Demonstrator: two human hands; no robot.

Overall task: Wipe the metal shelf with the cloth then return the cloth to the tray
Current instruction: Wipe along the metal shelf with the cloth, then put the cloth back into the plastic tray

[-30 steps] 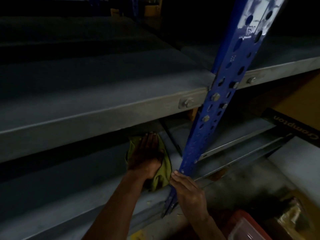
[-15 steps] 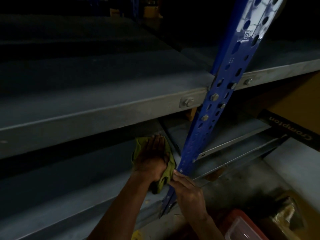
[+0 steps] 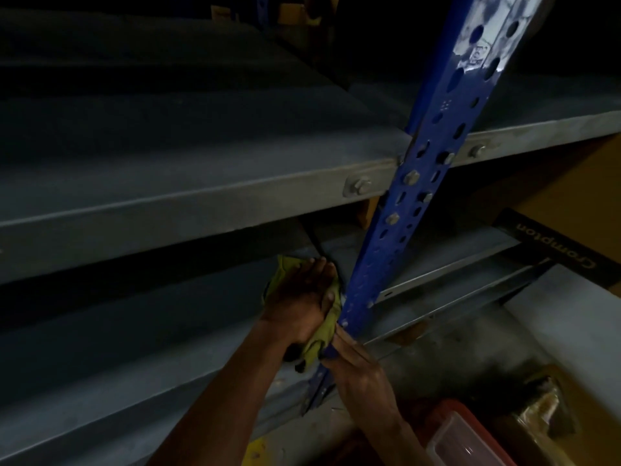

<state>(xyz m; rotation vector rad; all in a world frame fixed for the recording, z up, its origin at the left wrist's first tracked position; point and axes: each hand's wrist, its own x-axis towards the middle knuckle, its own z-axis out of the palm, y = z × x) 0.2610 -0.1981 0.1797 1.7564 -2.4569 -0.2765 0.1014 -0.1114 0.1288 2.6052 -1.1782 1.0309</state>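
Observation:
A yellow-green cloth (image 3: 323, 332) lies on the lower grey metal shelf (image 3: 134, 338), right beside the blue perforated upright post (image 3: 400, 230). My left hand (image 3: 299, 301) presses flat on the cloth, fingers pointing into the shelf, and hides most of it. My right hand (image 3: 361, 368) rests against the base of the blue post, fingers laid along it and touching the cloth's edge. A red tray (image 3: 450, 412) shows at the bottom right, partly hidden by a clear lidded box.
An upper grey shelf (image 3: 168, 210) overhangs the lower one closely. A brown carton with a black "Crompton" band (image 3: 554, 243) stands at the right. A clear lidded box (image 3: 470, 442) and a crumpled wrapper (image 3: 541, 408) sit at the bottom right.
My left hand has slid the cloth to the right along the lower shelf, up against the blue post. My right hand stays on the post.

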